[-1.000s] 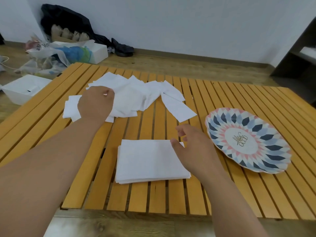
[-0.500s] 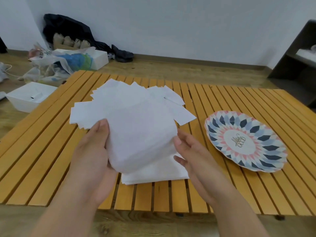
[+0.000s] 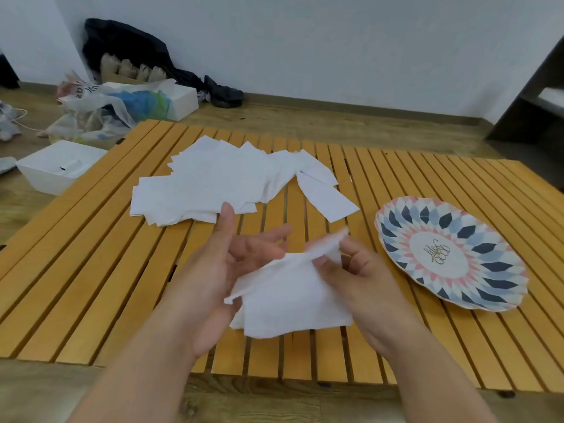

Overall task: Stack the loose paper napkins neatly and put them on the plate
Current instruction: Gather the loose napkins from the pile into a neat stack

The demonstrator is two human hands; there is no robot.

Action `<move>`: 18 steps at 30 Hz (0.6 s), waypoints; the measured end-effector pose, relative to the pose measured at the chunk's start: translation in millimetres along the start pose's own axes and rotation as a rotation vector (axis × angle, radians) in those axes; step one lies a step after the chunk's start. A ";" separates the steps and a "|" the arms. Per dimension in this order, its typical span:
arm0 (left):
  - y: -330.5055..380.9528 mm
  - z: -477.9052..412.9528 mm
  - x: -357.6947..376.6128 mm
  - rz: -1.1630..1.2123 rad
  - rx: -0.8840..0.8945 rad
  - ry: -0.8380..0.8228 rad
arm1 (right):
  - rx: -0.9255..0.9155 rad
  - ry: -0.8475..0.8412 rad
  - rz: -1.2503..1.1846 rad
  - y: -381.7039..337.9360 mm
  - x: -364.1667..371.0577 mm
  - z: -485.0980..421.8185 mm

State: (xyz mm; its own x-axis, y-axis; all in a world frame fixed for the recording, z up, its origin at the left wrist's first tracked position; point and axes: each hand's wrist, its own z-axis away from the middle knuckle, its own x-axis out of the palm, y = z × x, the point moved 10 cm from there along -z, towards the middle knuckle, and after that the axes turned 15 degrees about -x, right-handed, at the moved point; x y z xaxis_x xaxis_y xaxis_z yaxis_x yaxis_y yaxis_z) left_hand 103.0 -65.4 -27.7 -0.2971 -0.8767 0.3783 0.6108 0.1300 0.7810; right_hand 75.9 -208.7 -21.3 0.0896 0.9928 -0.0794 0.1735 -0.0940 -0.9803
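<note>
A neat stack of white napkins (image 3: pixel 293 319) lies on the wooden slat table (image 3: pixel 91 270) near its front edge. My right hand (image 3: pixel 357 279) pinches the far edge of one napkin (image 3: pixel 323 248) that hangs down over this stack. My left hand (image 3: pixel 222 270) is beside the stack's left side, palm up, fingers straight, close to the napkin's rolled left corner. A spread of loose white napkins (image 3: pixel 219 181) lies further back on the table. The patterned plate (image 3: pixel 488 270) sits to the right with nothing on it.
On the floor to the left are a white box (image 3: pixel 58 169) and plastic bags (image 3: pixel 100 108). A dark bag (image 3: pixel 128 47) leans on the wall. Dark furniture (image 3: pixel 537 96) stands at the right.
Half a second ago both hands held a napkin spread upright. Now it is lowered over the stack, my left hand has let go and my right hand pinches its far edge.
</note>
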 end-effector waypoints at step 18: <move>-6.0 -22.8 -44.1 -0.656 0.024 0.510 | 0.061 0.014 0.567 27.5 -21.0 -12.1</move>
State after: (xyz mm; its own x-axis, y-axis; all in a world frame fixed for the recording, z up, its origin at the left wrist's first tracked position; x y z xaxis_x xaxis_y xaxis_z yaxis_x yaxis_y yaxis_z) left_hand 129.1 -38.1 -60.4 -0.2150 -0.8794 -0.4248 0.4114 -0.4760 0.7773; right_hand 90.7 -233.1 -44.4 0.1658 0.7873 -0.5939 0.0379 -0.6068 -0.7939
